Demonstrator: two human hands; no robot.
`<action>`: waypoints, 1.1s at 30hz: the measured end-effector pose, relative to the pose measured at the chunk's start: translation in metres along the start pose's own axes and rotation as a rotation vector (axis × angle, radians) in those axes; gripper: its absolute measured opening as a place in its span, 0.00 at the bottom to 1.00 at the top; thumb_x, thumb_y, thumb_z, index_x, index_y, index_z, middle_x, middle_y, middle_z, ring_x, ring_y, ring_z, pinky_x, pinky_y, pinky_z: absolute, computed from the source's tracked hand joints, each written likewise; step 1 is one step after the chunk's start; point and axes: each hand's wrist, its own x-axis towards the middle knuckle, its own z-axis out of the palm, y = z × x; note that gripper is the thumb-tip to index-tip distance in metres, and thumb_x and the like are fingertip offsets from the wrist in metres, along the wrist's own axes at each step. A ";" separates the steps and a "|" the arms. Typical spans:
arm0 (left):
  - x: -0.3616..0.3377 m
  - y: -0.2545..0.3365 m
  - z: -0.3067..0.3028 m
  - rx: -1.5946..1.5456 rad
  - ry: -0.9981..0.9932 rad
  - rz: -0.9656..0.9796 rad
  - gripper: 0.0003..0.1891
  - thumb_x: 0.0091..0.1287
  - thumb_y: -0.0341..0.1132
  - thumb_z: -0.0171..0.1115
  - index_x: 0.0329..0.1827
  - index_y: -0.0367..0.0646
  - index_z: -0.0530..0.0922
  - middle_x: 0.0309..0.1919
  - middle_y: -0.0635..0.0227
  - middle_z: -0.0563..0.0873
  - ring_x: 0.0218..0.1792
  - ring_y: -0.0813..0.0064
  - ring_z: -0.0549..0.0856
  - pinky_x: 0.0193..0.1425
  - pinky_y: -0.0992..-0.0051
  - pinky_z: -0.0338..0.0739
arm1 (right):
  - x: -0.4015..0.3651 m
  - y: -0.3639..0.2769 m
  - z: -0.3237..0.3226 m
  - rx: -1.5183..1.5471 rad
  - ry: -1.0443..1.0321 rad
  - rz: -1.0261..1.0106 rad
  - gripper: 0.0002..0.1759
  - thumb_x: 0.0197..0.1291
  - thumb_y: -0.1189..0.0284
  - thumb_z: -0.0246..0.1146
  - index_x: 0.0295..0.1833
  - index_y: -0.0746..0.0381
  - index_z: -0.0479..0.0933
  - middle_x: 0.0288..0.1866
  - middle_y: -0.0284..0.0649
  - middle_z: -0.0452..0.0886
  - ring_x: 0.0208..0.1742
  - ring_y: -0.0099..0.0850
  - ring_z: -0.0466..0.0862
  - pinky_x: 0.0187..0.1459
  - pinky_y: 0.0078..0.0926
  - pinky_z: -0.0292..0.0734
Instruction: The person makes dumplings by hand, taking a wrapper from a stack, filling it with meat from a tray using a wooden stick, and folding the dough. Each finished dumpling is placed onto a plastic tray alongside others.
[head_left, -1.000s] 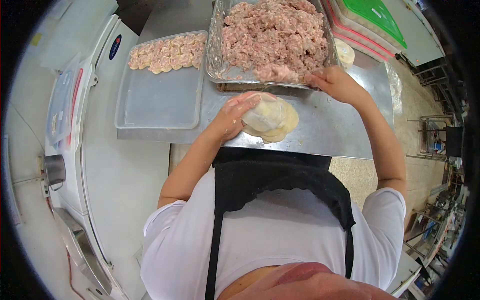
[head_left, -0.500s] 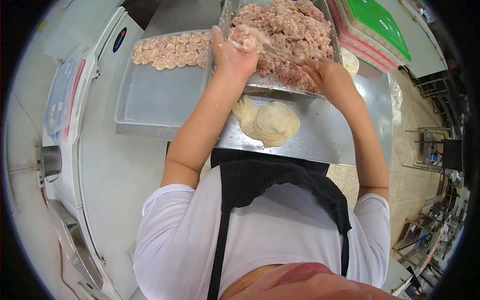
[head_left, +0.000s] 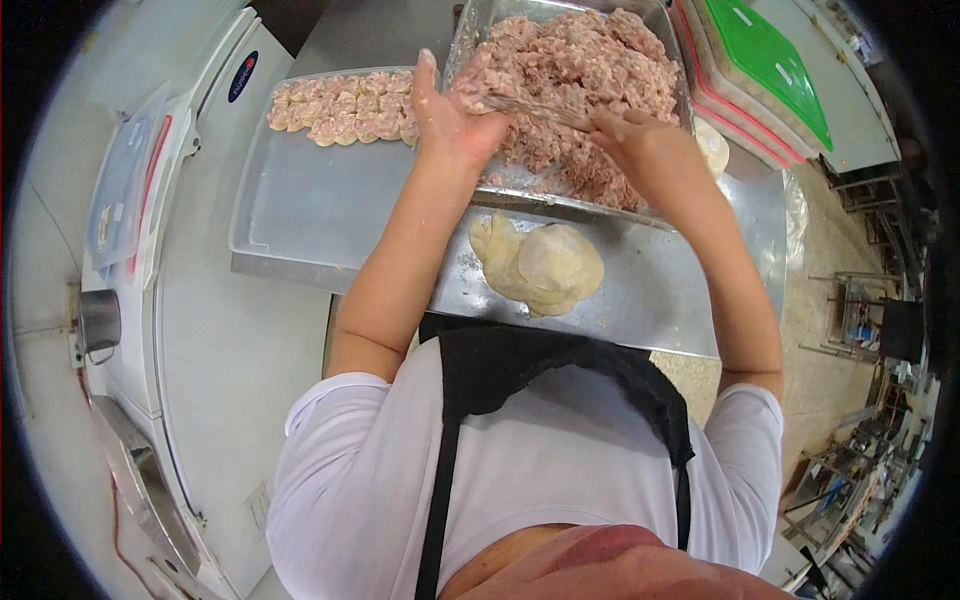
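My left hand (head_left: pixel 452 128) cups a dumpling wrapper with raw minced meat (head_left: pixel 468 92) in its palm, thumb raised at the side. Pinched by its handle in my right hand (head_left: pixel 655 155) is a narrow metal spreader (head_left: pixel 540 108), smeared with meat; its tip touches the filling. Both hands are over the near part of a deep metal tray (head_left: pixel 500 185) heaped with pink minced meat (head_left: pixel 590 75). Closer to my body, a stack of round pale wrappers (head_left: pixel 555 265) lies on the metal table (head_left: pixel 660 300).
At left, a translucent plastic tray (head_left: pixel 310 205) carries rows of filled dumplings (head_left: pixel 345 108) along its far side. Stacked containers with a green lid (head_left: pixel 765 65) stand at far right, near another pale round stack (head_left: pixel 710 148). A white freezer (head_left: pixel 225 300) stands at left.
The spreader's tip has come against the meat in my left palm, where the hands were blurred before. My left hand has shifted slightly left, and the view has tilted a little.
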 end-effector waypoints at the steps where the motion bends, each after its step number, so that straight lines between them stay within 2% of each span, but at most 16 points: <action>1: 0.003 0.007 -0.007 -0.002 -0.002 0.008 0.36 0.67 0.59 0.52 0.62 0.31 0.67 0.67 0.38 0.65 0.72 0.41 0.59 0.75 0.39 0.45 | 0.000 0.003 -0.014 0.138 0.025 0.018 0.13 0.67 0.64 0.57 0.49 0.59 0.80 0.32 0.46 0.80 0.34 0.45 0.83 0.35 0.40 0.77; 4: -0.001 0.029 -0.017 -0.010 -0.259 -0.185 0.30 0.68 0.47 0.56 0.65 0.34 0.65 0.66 0.41 0.68 0.69 0.44 0.66 0.72 0.44 0.60 | -0.006 -0.001 -0.036 0.374 0.055 0.207 0.15 0.68 0.63 0.57 0.50 0.61 0.81 0.30 0.49 0.80 0.32 0.44 0.81 0.35 0.37 0.74; 6: -0.018 0.031 -0.010 0.652 -0.563 0.011 0.32 0.63 0.32 0.63 0.69 0.38 0.62 0.63 0.48 0.73 0.60 0.57 0.78 0.65 0.56 0.75 | -0.011 -0.004 -0.048 0.467 0.062 0.374 0.16 0.69 0.63 0.57 0.50 0.63 0.81 0.29 0.50 0.80 0.31 0.44 0.80 0.35 0.35 0.73; 7: -0.024 0.032 -0.003 0.651 -0.570 0.012 0.32 0.63 0.32 0.63 0.69 0.38 0.62 0.63 0.48 0.73 0.60 0.57 0.78 0.65 0.56 0.75 | -0.012 -0.005 -0.054 0.553 -0.065 0.433 0.16 0.69 0.63 0.57 0.51 0.64 0.81 0.29 0.51 0.79 0.30 0.43 0.80 0.35 0.34 0.72; 9: -0.035 0.034 0.011 1.302 -0.694 0.396 0.37 0.57 0.24 0.68 0.70 0.44 0.63 0.60 0.59 0.77 0.50 0.70 0.83 0.57 0.70 0.81 | -0.017 -0.013 -0.071 0.637 -0.189 0.490 0.17 0.69 0.64 0.57 0.51 0.65 0.80 0.28 0.51 0.79 0.30 0.43 0.79 0.35 0.34 0.72; 13: -0.045 0.033 0.026 1.484 -0.895 0.556 0.33 0.52 0.25 0.74 0.64 0.45 0.72 0.51 0.66 0.82 0.45 0.76 0.84 0.54 0.74 0.80 | -0.033 -0.031 -0.088 0.544 -0.181 0.255 0.16 0.68 0.65 0.59 0.51 0.66 0.80 0.27 0.52 0.79 0.30 0.43 0.79 0.34 0.34 0.73; 16: -0.044 0.036 0.027 1.647 -1.016 0.335 0.23 0.52 0.27 0.75 0.53 0.44 0.80 0.44 0.70 0.85 0.43 0.78 0.83 0.49 0.76 0.78 | -0.045 -0.033 -0.062 0.497 -0.069 0.137 0.15 0.66 0.66 0.60 0.50 0.65 0.81 0.29 0.52 0.80 0.31 0.45 0.80 0.35 0.35 0.73; 18: -0.040 0.032 0.020 1.643 -1.116 0.550 0.16 0.54 0.30 0.75 0.45 0.42 0.83 0.39 0.70 0.86 0.40 0.79 0.82 0.45 0.75 0.77 | -0.050 -0.023 -0.043 0.463 -0.045 0.108 0.14 0.66 0.65 0.60 0.49 0.64 0.81 0.31 0.52 0.81 0.33 0.47 0.82 0.35 0.39 0.75; 19: -0.041 0.026 0.016 1.641 -1.123 0.553 0.16 0.54 0.30 0.75 0.45 0.42 0.83 0.39 0.70 0.86 0.40 0.79 0.82 0.45 0.75 0.77 | -0.049 -0.014 -0.039 0.459 -0.040 0.109 0.14 0.66 0.65 0.60 0.49 0.64 0.81 0.31 0.52 0.81 0.33 0.47 0.82 0.35 0.39 0.75; 21: -0.043 0.014 0.005 1.744 -0.510 0.356 0.15 0.54 0.35 0.75 0.42 0.41 0.84 0.37 0.70 0.85 0.38 0.78 0.82 0.43 0.76 0.77 | -0.048 -0.001 -0.033 0.217 -0.088 0.150 0.15 0.66 0.67 0.61 0.54 0.63 0.79 0.34 0.48 0.81 0.34 0.42 0.81 0.36 0.35 0.75; 22: -0.036 0.012 -0.006 1.745 -0.510 0.365 0.15 0.54 0.35 0.75 0.42 0.41 0.84 0.37 0.70 0.85 0.38 0.78 0.82 0.43 0.76 0.77 | -0.050 -0.006 -0.031 -0.009 0.032 0.138 0.14 0.64 0.67 0.62 0.54 0.58 0.80 0.35 0.45 0.80 0.34 0.43 0.82 0.34 0.38 0.77; 24: -0.014 0.015 -0.020 1.540 -0.383 0.014 0.20 0.54 0.39 0.76 0.46 0.39 0.83 0.33 0.68 0.85 0.35 0.77 0.82 0.40 0.77 0.77 | -0.055 -0.030 -0.026 -0.063 0.146 0.081 0.15 0.63 0.67 0.61 0.55 0.56 0.79 0.33 0.43 0.79 0.32 0.42 0.82 0.32 0.38 0.77; 27: -0.020 0.013 -0.013 1.819 -0.461 0.304 0.27 0.52 0.40 0.77 0.54 0.38 0.80 0.31 0.67 0.84 0.33 0.77 0.82 0.38 0.79 0.76 | -0.061 -0.022 0.003 -0.109 0.205 0.021 0.13 0.63 0.69 0.58 0.51 0.55 0.79 0.35 0.41 0.80 0.34 0.39 0.84 0.30 0.37 0.78; 29: -0.037 0.016 -0.004 1.693 -0.480 0.145 0.34 0.53 0.39 0.77 0.63 0.40 0.74 0.36 0.67 0.85 0.35 0.76 0.83 0.40 0.78 0.77 | -0.065 0.019 0.017 -0.371 -0.245 0.228 0.13 0.67 0.64 0.56 0.53 0.52 0.79 0.37 0.45 0.80 0.38 0.43 0.84 0.33 0.41 0.79; 32: -0.041 0.023 -0.008 1.595 -0.383 0.044 0.38 0.53 0.37 0.77 0.68 0.43 0.70 0.41 0.67 0.85 0.37 0.76 0.83 0.45 0.75 0.78 | -0.077 0.038 0.003 -0.148 -0.227 0.306 0.12 0.67 0.66 0.54 0.47 0.59 0.80 0.38 0.46 0.84 0.42 0.46 0.84 0.41 0.43 0.78; 33: -0.045 0.028 -0.003 1.624 -0.515 0.194 0.39 0.53 0.37 0.77 0.68 0.43 0.69 0.43 0.68 0.85 0.39 0.76 0.83 0.47 0.74 0.78 | -0.076 0.036 -0.012 -0.131 -0.310 0.360 0.12 0.65 0.68 0.54 0.45 0.61 0.79 0.38 0.45 0.85 0.44 0.45 0.84 0.42 0.42 0.78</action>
